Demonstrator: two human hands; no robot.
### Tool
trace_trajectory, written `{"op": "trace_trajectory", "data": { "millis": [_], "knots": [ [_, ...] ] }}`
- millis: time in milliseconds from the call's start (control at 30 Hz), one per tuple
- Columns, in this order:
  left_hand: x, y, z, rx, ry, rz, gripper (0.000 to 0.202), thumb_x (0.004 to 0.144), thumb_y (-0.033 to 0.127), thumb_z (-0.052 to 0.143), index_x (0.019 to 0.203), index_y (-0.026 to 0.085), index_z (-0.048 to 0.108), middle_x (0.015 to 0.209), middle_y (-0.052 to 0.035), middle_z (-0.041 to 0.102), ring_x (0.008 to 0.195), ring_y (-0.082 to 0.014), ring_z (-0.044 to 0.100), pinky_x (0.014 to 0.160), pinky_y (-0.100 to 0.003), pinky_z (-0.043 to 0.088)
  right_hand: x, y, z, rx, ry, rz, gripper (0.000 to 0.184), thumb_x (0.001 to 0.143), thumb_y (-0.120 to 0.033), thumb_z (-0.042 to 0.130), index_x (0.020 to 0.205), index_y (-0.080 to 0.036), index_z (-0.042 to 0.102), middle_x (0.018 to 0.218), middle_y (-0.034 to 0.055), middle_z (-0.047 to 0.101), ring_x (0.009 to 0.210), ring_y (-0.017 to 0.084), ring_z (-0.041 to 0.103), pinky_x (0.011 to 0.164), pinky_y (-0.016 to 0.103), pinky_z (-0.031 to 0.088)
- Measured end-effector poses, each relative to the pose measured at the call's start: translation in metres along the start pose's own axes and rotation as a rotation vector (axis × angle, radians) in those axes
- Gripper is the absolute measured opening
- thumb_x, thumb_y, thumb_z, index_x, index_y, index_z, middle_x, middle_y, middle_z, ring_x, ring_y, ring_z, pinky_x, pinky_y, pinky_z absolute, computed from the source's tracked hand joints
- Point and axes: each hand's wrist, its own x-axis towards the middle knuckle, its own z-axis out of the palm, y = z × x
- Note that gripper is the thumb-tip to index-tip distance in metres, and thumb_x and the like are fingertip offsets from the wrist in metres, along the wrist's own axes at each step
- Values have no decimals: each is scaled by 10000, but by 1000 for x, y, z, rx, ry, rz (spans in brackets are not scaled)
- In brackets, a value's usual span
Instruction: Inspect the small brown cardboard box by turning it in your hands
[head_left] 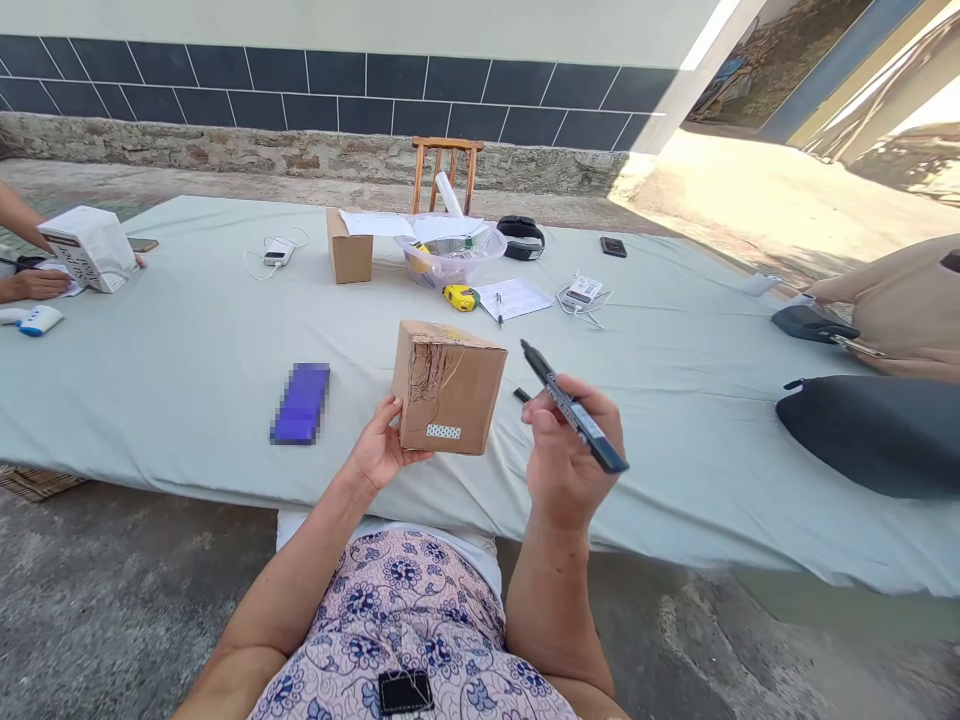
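A small brown cardboard box (448, 385) with black scribbles and a small white label on its near face stands on the pale green cloth-covered table (187, 380). My left hand (382, 445) grips its lower left corner. To the right of the box, my right hand (568, 455) is closed round a black marker (572, 405), tip pointing up and left. The marker's black cap (522, 395) lies on the cloth beside the box.
A blurred blue object (301, 402) lies left of the box. Farther back are a second brown box (349, 246), a clear bowl (451, 255), a yellow tape measure (460, 297), papers, phones and chargers. Another person's hands (30, 283) work at far left; dark bags (877, 430) sit right.
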Motion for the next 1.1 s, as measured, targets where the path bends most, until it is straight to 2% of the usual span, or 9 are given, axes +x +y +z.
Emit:
{"op": "trace_trajectory", "data": {
  "millis": [67, 167, 267, 400, 567, 733, 867, 967, 1100],
  "knots": [
    [0, 0, 0, 7, -10, -1, 540, 883, 354, 782, 1368, 262, 564, 1087, -63, 766, 803, -229, 772, 595, -335, 640, -8, -13, 10, 23, -30, -133, 192, 985, -441, 663, 1127, -314, 682, 790, -9, 630, 680, 180, 645, 695, 377, 567],
    [0, -1, 0, -2, -8, 1, 480, 905, 354, 757, 1339, 252, 576, 1039, -61, 770, 774, -204, 758, 618, -316, 636, -16, -18, 25, -32, -188, -241, 196, 1025, -441, 591, 1151, -323, 685, 829, 20, 709, 714, 214, 708, 717, 423, 602],
    [-1, -1, 1, -18, 11, 9, 423, 900, 342, 763, 1278, 250, 597, 975, -43, 767, 747, -198, 747, 616, -309, 625, -17, -14, 35, -57, -374, -244, 210, 1041, -373, 576, 1205, -311, 690, 910, 46, 777, 786, 221, 749, 726, 410, 623],
    [-1, -1, 0, -20, 18, 8, 392, 910, 343, 748, 1261, 238, 607, 948, -42, 766, 754, -205, 748, 628, -317, 621, -17, -8, 37, -51, -467, -190, 189, 1047, -324, 587, 1193, -284, 700, 981, 54, 810, 836, 209, 774, 756, 380, 634],
    [1, 0, -2, 15, -8, 1, 456, 941, 365, 709, 1357, 224, 584, 998, -67, 768, 786, -224, 757, 607, -328, 619, -15, 0, 26, -135, -425, -138, 168, 1035, -375, 628, 1110, -255, 717, 891, 37, 791, 756, 185, 764, 716, 330, 619],
    [2, 0, -4, 43, 2, 5, 528, 930, 374, 724, 1412, 240, 554, 1085, -82, 760, 804, -236, 761, 591, -345, 625, -9, 7, 21, -166, -196, -190, 133, 1035, -323, 618, 1090, -254, 718, 855, 12, 753, 641, 149, 717, 659, 305, 594],
    [4, -1, -7, 48, 8, -5, 495, 933, 382, 716, 1386, 248, 567, 1060, -69, 755, 778, -230, 754, 577, -348, 624, -4, 8, 33, -130, -47, -285, 153, 1012, -263, 635, 1144, -275, 713, 974, 32, 767, 716, 165, 732, 712, 336, 607],
    [4, -1, -8, 40, -2, -9, 487, 906, 378, 747, 1352, 262, 590, 1009, -49, 757, 757, -218, 747, 603, -348, 626, -1, 3, 47, -102, -109, -358, 218, 1002, -209, 621, 1187, -295, 700, 1022, 44, 785, 844, 196, 751, 774, 367, 624],
    [1, 0, -6, -1, 28, -10, 390, 905, 332, 741, 1266, 248, 620, 885, -25, 739, 704, -185, 723, 592, -291, 599, -5, -5, 54, -79, -389, -351, 180, 1013, -228, 599, 1147, -271, 710, 997, 60, 810, 892, 211, 774, 776, 372, 638]
  ]
}}
